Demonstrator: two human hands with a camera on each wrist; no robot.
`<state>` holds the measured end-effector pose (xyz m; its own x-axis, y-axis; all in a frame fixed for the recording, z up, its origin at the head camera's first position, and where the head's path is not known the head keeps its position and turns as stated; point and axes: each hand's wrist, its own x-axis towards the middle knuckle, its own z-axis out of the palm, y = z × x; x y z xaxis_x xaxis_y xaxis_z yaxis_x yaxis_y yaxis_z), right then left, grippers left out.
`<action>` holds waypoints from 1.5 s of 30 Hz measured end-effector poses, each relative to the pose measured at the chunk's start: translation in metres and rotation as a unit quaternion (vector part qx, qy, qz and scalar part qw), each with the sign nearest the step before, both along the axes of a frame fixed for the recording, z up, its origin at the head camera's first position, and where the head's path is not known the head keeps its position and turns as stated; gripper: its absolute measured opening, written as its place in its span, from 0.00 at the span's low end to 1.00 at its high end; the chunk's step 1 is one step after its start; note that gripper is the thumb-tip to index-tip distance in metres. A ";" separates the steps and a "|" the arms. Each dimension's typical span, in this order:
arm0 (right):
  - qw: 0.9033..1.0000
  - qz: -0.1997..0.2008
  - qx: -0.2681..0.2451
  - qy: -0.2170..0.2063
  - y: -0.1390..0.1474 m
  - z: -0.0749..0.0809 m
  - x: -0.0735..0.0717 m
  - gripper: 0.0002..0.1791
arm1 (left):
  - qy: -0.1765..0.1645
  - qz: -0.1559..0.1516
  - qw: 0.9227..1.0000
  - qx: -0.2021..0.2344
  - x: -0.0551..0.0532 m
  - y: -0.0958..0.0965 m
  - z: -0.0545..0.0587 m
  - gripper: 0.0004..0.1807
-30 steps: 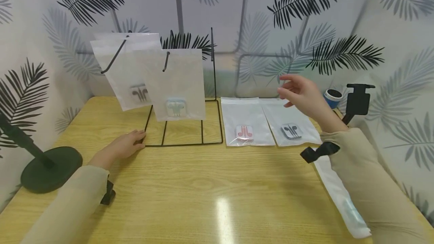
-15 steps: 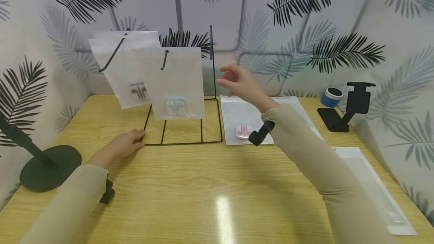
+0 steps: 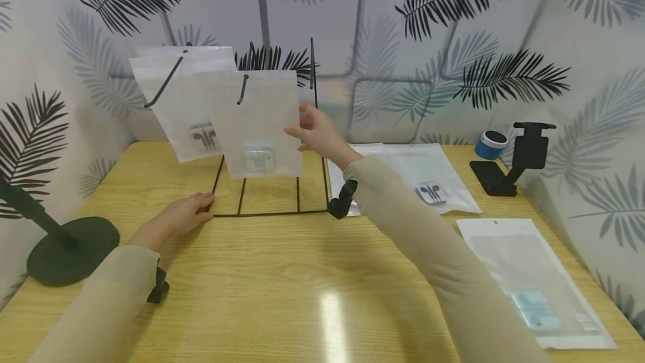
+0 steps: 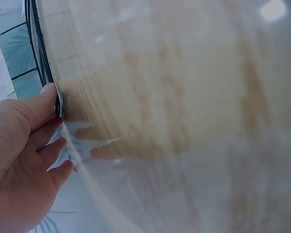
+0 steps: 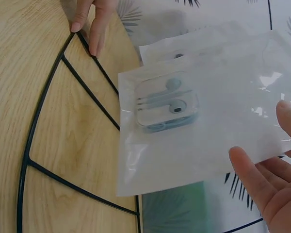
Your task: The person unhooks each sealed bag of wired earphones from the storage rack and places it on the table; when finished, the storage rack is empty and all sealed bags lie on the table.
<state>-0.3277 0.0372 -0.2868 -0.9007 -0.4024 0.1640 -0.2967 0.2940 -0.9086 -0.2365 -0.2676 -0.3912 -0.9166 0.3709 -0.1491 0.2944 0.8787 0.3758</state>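
The right hand (image 3: pixel 318 131) has just swept leftward, from above the bag with dark earphones (image 3: pixel 425 171) lying to the right of the wire rack (image 3: pixel 272 214), to the right edge of the front bag (image 3: pixel 269 119) hanging from the rack's near hook. Its thumb and fingers stand apart around that edge — whether they touch the plastic yet, I cannot tell. The left hand (image 3: pixel 183 215) has stayed put, pinching the rack's near left corner, which likely steadies the frame on the bench (image 3: pixel 262 290). The front bag, with its pale earphone case (image 3: pixel 259 159) low inside, hangs in the same place as before, overlapping the rear bags (image 3: pixel 173 108) to its left on the rack. So the work has shifted from the bags beside the rack to one upon it — reached, I judge, but not visibly handled.
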 end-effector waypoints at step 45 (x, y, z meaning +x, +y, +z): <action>0.997 -0.074 -0.033 -0.016 -0.016 -0.015 0.022 0.13 | 0.004 -0.002 1.000 -0.006 -0.001 -0.001 -0.001 0.29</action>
